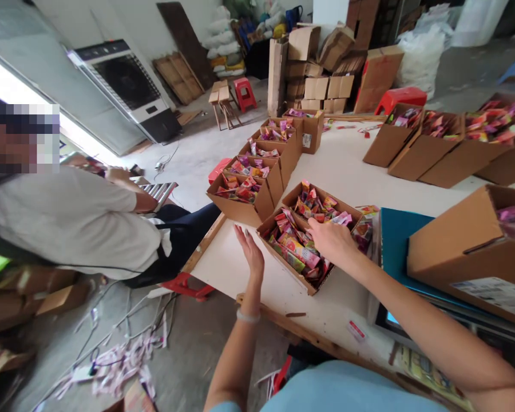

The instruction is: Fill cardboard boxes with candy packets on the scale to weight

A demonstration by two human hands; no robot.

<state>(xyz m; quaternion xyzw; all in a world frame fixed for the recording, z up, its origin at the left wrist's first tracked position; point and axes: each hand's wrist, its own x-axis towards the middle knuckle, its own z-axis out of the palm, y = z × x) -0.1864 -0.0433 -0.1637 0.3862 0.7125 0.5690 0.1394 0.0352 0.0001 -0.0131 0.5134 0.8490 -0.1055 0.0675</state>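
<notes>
Two cardboard boxes filled with small, colourful wrapped packets stand side by side on the white table (223,269). My left hand (251,252) is upright beside the left side of the nearer box (285,266), fingers stretched out, holding nothing. Over the edge between the nearer box and the farther box (309,197) is my right hand (330,240); its fingers are bent down at the packets, and their tips are partly hidden, so any packet in them cannot be made out. A few loose packets (364,234) lie right of the boxes.
A row of filled boxes (240,210) runs along the table's left edge; more filled boxes (442,151) stand at the back right. Right of me, a tilted box (467,252) rests on a blue-topped scale (397,243). A person in a white shirt (81,217) sits at the left.
</notes>
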